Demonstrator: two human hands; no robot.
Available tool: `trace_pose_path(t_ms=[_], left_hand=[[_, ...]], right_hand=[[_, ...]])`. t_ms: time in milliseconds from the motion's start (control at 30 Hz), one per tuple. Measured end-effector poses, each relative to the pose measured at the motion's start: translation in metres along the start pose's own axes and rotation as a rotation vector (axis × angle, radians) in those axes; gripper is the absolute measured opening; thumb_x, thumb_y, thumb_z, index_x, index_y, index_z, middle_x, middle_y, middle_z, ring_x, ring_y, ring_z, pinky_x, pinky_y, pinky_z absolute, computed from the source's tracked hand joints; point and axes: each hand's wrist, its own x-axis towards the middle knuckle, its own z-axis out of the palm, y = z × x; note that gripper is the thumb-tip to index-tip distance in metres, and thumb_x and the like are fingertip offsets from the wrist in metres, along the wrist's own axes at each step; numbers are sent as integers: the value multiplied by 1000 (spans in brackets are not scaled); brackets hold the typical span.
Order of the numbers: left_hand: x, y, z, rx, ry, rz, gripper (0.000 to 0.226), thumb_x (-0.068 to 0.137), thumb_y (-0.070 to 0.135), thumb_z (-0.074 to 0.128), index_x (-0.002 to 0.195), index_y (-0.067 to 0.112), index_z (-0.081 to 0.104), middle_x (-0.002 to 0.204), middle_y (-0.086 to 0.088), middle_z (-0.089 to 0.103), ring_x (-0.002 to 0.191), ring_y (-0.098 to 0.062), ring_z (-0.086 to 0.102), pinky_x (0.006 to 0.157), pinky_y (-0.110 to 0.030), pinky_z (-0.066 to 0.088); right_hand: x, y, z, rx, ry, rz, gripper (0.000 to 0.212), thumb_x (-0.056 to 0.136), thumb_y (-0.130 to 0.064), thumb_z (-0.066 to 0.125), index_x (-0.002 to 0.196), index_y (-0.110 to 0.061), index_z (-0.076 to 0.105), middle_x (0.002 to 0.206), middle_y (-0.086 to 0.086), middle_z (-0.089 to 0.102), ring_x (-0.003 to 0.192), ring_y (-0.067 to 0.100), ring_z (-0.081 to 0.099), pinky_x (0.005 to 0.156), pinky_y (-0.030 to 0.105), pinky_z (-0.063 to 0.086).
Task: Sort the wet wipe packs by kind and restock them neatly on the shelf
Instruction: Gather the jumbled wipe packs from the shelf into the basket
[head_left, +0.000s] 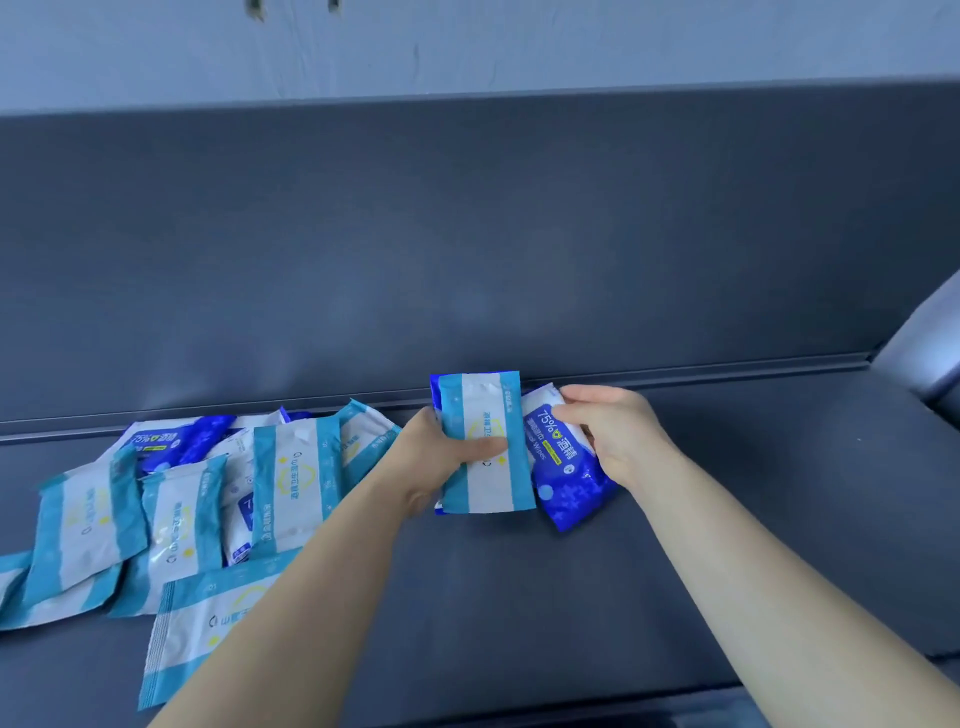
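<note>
Separation by kind mattered: left hand gripped the teal-striped pack, right hand the blue alcohol-wipe pack, beside the back rail.

Left grip and right grip reach forward, both clasping.

shelf: dark grey | left side: loose heap of teal-white and blue wipe packs

Readable print on the wipe packs

The glossy dark blue plastic wipe pack at right reads "75%", then Chinese characters, with "Wipes" beneath. A second dark blue pack in the left heap also shows "75%". The teal-and-white striped plastic pack bears Chinese lettering too blurred to read.
</note>
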Motion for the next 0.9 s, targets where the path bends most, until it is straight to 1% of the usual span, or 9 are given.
trace_pose_path(t_ms=[133, 200, 267, 367, 467, 600, 700, 800, 900], left_hand=[[-10, -2, 8, -105, -74, 81, 44, 74, 2, 80, 113, 9, 61, 106, -9, 73, 93, -27, 72, 83, -45, 57], [-17, 0, 8, -141, -113, 112, 41, 76, -1, 77, 112, 11, 60, 104, -7, 74, 90, -25, 72, 76, -40, 58], [-28, 4, 5, -162, -182, 137, 44, 77, -2, 75, 116, 11, 58, 105, -6, 73, 91, -25, 72, 73, -38, 58], [-51, 9, 3, -162, -305, 188, 46, 79, 0, 73, 119, 14, 56, 107, -5, 73, 95, -25, 71, 75, -38, 58], [-77, 12, 7, -130, -494, 213, 35, 86, -2, 65, 116, 17, 60, 108, -5, 73, 96, -24, 71, 77, -38, 58], [-118, -1, 35, -84, -682, 123, 40, 92, 6, 59, 130, 14, 48, 118, -5, 69, 104, -25, 68, 84, -41, 56], [-165, -14, 66, -45, -809, 40, 31, 97, 12, 51, 127, 16, 47, 117, -6, 68, 102, -25, 68, 83, -41, 56], [-223, -30, 102, 14, -985, 21, 21, 99, 10, 45, 117, 18, 52, 111, -6, 70, 96, -23, 69, 82, -40, 55], [-284, -52, 136, 66, -1131, 30, 28, 99, 7, 46, 123, 18, 51, 114, -7, 69, 98, -22, 69, 83, -38, 55]], right_hand=[[-27, -3, 0, 78, -21, -72, 19, 82, 5, 67, 94, -9, 70, 89, 14, 74, 78, 25, 69, 83, 42, 57], [-46, -4, -3, 73, -41, -120, 22, 84, 6, 62, 87, -12, 74, 96, 20, 73, 84, 27, 67, 95, 48, 50], [-69, -3, -6, 26, -40, -178, 28, 85, 5, 58, 92, -15, 76, 102, 19, 72, 89, 27, 66, 100, 51, 45], [-115, 1, -8, -65, -4, -245, 36, 91, -1, 54, 117, -22, 68, 108, 0, 73, 100, 21, 69, 95, 44, 52], [-175, 10, -8, -91, 67, -288, 35, 93, -10, 58, 118, -33, 64, 107, -5, 73, 98, 17, 70, 90, 35, 55], [-255, 38, -13, -94, 239, -328, 50, 83, -4, 70, 126, -27, 60, 111, -5, 72, 101, 14, 68, 88, 29, 55], [-318, 64, -27, -38, 460, -308, 62, 77, 2, 74, 131, -22, 57, 116, -5, 70, 106, 16, 67, 92, 35, 54], [-389, 90, -46, 12, 632, -281, 61, 76, 3, 74, 127, -26, 59, 112, -3, 71, 102, 20, 68, 90, 43, 55], [-465, 120, -63, 115, 792, -235, 65, 76, -1, 76, 131, -29, 55, 110, 1, 72, 95, 23, 71, 87, 45, 56]])
